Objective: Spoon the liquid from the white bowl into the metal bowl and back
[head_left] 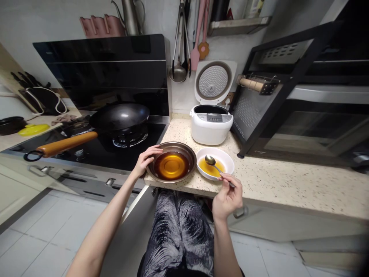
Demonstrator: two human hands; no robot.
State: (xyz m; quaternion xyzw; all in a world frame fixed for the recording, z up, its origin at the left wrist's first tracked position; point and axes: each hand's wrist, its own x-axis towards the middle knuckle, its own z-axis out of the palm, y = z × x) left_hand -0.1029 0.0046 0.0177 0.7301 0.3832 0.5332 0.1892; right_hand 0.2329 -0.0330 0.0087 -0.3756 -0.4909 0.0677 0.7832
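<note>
My left hand (pixel 145 161) grips the left rim of a wide metal bowl (pixel 191 153), its fingers bent over the edge. Amber-brown oil-like liquid (pixel 172 165) lies in that bowl. Pinched in my right hand (pixel 229 195) is the handle of a metal spoon (pixel 210 160). The spoon's head is over a white bowl (pixel 230 161), just above or touching the yellow liquid (pixel 208 167) in it; I cannot tell which. Both bowls stand side by side near the counter's front edge.
Behind the bowls stands a white rice cooker (pixel 211 129) with its lid raised. A black wok (pixel 121 115) sits on the stove at left, its wooden handle (pixel 67 143) pointing toward me. A black rack (pixel 248 104) with an oven stands right. An open cabinet door (pixel 135 207) is below.
</note>
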